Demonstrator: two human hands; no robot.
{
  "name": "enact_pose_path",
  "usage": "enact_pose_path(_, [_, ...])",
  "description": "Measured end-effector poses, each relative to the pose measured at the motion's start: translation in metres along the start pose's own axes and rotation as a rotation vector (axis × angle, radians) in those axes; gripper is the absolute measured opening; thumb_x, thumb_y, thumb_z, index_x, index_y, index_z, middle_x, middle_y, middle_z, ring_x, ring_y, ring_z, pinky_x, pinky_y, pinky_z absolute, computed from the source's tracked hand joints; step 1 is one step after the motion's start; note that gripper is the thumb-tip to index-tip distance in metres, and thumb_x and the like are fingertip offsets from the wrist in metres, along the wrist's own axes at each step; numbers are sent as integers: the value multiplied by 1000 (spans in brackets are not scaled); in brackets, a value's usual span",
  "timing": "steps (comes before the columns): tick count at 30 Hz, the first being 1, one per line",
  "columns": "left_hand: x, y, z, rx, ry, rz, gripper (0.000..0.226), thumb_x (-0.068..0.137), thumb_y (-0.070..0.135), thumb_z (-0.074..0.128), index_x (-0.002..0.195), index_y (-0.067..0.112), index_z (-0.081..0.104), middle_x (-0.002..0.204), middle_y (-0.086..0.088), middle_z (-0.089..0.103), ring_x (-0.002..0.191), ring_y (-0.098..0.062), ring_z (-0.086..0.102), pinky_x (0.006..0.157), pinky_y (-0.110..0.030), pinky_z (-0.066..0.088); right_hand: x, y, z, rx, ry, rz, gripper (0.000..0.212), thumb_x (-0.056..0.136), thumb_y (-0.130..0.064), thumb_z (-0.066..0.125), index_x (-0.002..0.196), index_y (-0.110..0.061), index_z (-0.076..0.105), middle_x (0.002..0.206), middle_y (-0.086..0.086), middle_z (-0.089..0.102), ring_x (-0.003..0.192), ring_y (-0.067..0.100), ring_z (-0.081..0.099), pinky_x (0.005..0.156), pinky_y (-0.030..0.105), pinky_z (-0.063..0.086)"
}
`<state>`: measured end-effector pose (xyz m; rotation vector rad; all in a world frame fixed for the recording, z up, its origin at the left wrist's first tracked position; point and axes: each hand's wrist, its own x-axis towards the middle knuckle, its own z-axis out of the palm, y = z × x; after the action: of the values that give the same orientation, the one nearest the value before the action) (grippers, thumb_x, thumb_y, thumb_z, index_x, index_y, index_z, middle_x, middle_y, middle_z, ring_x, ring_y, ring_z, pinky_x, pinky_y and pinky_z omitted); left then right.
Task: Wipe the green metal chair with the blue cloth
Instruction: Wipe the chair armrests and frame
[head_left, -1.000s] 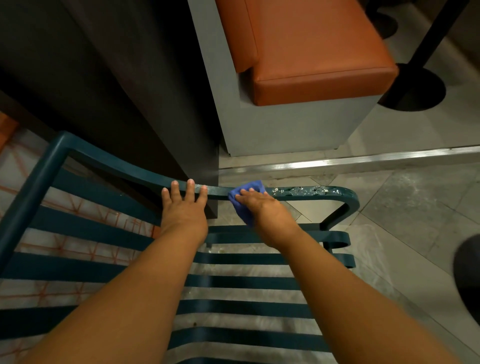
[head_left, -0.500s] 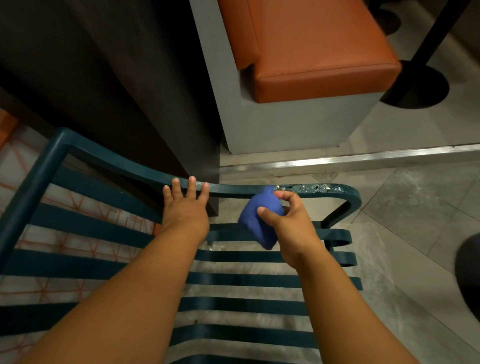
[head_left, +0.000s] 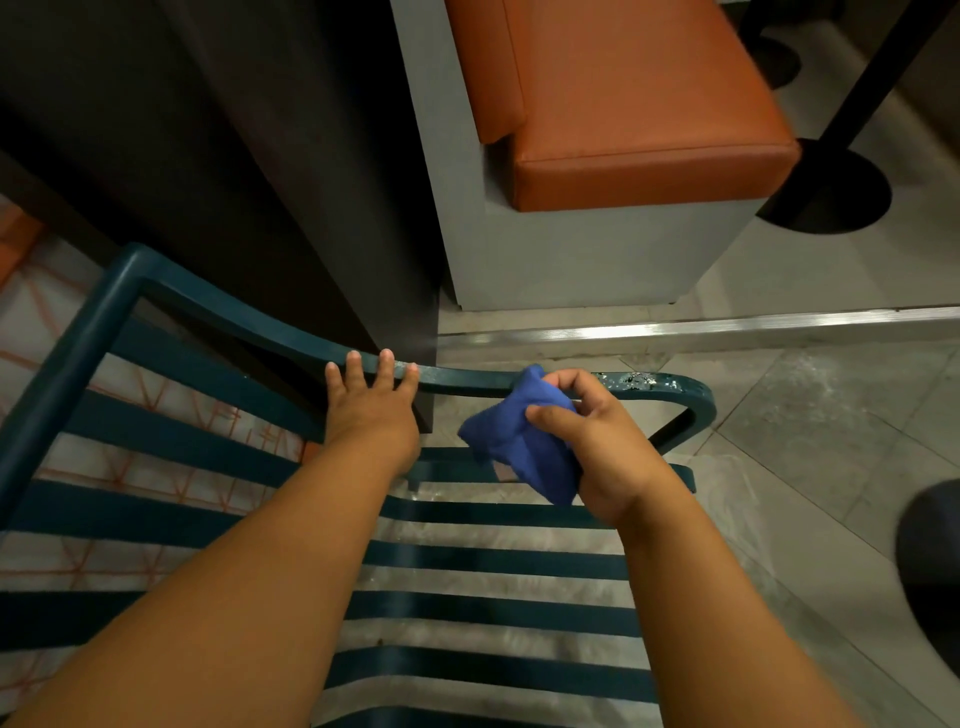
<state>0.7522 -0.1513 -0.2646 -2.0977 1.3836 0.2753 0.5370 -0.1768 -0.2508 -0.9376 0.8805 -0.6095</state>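
The left hand (head_left: 371, 410) is resting flat, fingers straight, on the green chair (head_left: 218, 317) top rail. The right hand (head_left: 597, 441) is clutching the bunched blue cloth (head_left: 511, 441) just right of it, near the rail.

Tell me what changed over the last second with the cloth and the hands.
The right hand lifted the blue cloth off the chair's top rail, turned over and now grips it bunched just in front of the rail. The left hand stayed resting on the rail, fingers straight. The green metal chair has not moved.
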Motion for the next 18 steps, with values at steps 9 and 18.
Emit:
enact_pose_path(9, [-44,13,-25,-1765,-437,-33,64,94,63,26,119,16,62,102,-11,67,85,-28,63,72,-37,52,0,-12,-6,379,-278,-97,30,69,4,54,94,-12,50,91,14,60,79,26,62,59,33,55])
enact_pose_path(18, [-49,3,-38,-2103,-221,228,37,88,14,60,124,8,58,109,-8,66,97,-18,63,79,-31,51,-15,18,-8,-6,77,13,27,87,-4,61,110,-14,52,109,13,66,102,37,62,85,53,50])
